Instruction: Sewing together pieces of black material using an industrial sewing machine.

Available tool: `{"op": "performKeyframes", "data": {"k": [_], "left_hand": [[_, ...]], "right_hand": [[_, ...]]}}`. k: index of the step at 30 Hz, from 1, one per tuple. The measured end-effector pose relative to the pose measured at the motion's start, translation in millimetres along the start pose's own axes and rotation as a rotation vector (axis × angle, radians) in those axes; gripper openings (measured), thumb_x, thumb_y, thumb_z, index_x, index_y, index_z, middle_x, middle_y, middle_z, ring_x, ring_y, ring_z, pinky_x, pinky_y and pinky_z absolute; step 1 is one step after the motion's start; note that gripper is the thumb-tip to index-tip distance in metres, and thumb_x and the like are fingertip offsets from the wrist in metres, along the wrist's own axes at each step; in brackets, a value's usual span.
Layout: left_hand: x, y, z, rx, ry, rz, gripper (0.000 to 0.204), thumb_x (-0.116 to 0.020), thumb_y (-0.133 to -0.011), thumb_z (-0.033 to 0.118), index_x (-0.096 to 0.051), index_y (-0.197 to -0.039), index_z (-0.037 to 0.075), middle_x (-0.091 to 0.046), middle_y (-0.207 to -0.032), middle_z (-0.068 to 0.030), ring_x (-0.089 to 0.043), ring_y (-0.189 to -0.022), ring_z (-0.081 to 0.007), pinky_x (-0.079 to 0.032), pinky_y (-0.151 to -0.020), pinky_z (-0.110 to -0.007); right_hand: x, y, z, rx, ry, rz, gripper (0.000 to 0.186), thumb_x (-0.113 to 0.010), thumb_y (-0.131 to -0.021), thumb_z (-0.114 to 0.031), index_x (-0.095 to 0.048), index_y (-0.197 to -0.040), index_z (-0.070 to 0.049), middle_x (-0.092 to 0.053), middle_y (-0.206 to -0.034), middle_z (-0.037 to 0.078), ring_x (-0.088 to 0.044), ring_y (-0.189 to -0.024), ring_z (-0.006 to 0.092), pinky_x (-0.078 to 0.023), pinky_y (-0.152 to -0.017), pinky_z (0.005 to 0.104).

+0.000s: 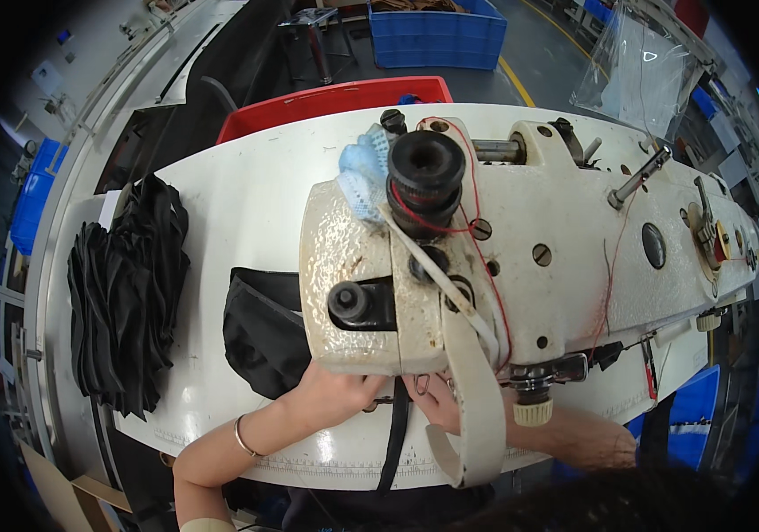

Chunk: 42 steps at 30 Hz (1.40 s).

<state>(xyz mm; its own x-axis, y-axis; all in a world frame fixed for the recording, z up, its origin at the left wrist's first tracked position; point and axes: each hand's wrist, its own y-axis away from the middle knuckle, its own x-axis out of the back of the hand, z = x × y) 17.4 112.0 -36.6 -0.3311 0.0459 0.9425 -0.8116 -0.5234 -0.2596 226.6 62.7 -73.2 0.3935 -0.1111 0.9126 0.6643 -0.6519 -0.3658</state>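
Head view: a cream sewing machine (521, 239) fills the middle of the white bench (246, 204). Left hand (339, 390) rests under the machine head, fingers bent down onto a narrow black strap (394, 434) that runs off the near edge of the bench; right hand (437, 399) sits just beside it, fingers half hidden by the machine — whether they pinch the strap I cannot tell. Black fabric piece (264, 332) lies left of the hands, a black fabric stack (126, 293) further left — a red bin (335, 97) stands behind
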Motion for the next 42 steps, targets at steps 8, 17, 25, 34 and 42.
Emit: {"op": "performKeyframes", "data": {"k": [8, 17, 25, 34, 42], "left_hand": [[14.5, -20.2, -4.5, -0.034, 0.1, 0.074, 0.031, -0.059, -0.062, 0.005, -0.063, -0.092, 0.0, -0.06, -0.092, -0.0149, -0.06, -0.088, -0.0318, -0.051, -0.073, -0.043], [-6.3, -8.4, -6.2, -0.099, -0.041, 0.128, 0.033, -0.058, -0.064, 0.006, -0.062, -0.095, -0.002, -0.06, -0.096, -0.0163, -0.059, -0.091, -0.0315, -0.05, -0.077, -0.041], [-0.6, -10.1, -3.5, -0.036, 0.044, 0.112, 0.031, -0.058, -0.066, 0.006, -0.063, -0.096, 0.0, -0.061, -0.096, -0.0148, -0.06, -0.09, -0.0299, -0.05, -0.077, -0.04], [-0.7, -11.6, -0.1, -0.024, 0.037, 0.116, 0.031, -0.059, -0.063, 0.006, -0.063, -0.092, -0.001, -0.061, -0.095, -0.0148, -0.061, -0.089, -0.0301, -0.051, -0.076, -0.04], [-9.0, -14.5, -4.1, -0.071, -0.002, 0.177, 0.028, -0.059, -0.063, 0.006, -0.063, -0.09, 0.0, -0.061, -0.095, -0.0136, -0.06, -0.089, -0.0303, -0.051, -0.076, -0.039]], "right_hand": [[-36.1, 16.3, 4.7, -0.645, -1.181, -0.047, 0.037, -0.042, -0.091, -0.016, -0.045, -0.126, -0.006, -0.052, -0.124, 0.011, -0.051, -0.115, 0.0215, -0.042, -0.096, 0.0336], [-2.2, 10.7, -9.2, -0.451, -0.808, -0.081, 0.045, -0.05, -0.072, -0.013, -0.06, -0.113, 0.003, -0.06, -0.108, 0.011, -0.055, -0.101, 0.0177, -0.049, -0.088, 0.0385], [5.4, 12.1, 1.3, 0.286, 0.767, -0.361, 0.04, -0.047, -0.082, -0.017, -0.05, -0.121, -0.007, -0.051, -0.128, 0.011, -0.05, -0.118, 0.0205, -0.04, -0.1, 0.0335], [-16.4, 22.5, -1.6, -0.113, 0.056, -0.241, 0.04, -0.047, -0.084, -0.017, -0.05, -0.122, -0.006, -0.051, -0.127, 0.011, -0.051, -0.117, 0.021, -0.042, -0.097, 0.0354], [5.5, 9.9, -2.9, 0.133, 0.731, -0.319, 0.036, -0.05, -0.084, -0.022, -0.057, -0.117, -0.01, -0.057, -0.12, 0.012, -0.056, -0.108, 0.0249, -0.047, -0.088, 0.0355]]}}
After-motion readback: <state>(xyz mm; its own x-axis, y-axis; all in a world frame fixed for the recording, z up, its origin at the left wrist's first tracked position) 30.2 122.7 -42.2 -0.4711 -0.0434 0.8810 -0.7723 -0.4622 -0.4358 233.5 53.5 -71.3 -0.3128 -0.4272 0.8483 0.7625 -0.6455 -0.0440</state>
